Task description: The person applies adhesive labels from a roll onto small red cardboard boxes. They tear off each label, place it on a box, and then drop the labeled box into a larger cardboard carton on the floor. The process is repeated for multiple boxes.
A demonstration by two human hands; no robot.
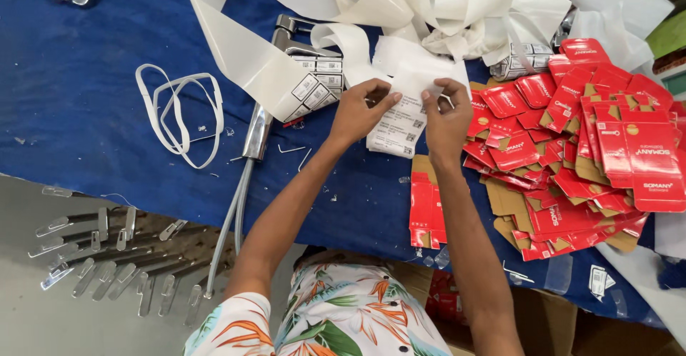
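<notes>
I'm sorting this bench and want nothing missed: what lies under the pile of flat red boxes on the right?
Under the pile of red boxes the blue table cover shows around its edges, and brown cardboard undersides peek out. Whatever sits beneath the pile's middle is covered and cannot be seen.

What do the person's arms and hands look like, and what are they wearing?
Both arms are bare from the short sleeves down, long and slim. The left hand and right hand wear no gloves, and no rings, watch or bracelets show. The short-sleeved shirt is white with a tropical flower print in orange, green and teal, and it has dark buttons down the front.
</notes>
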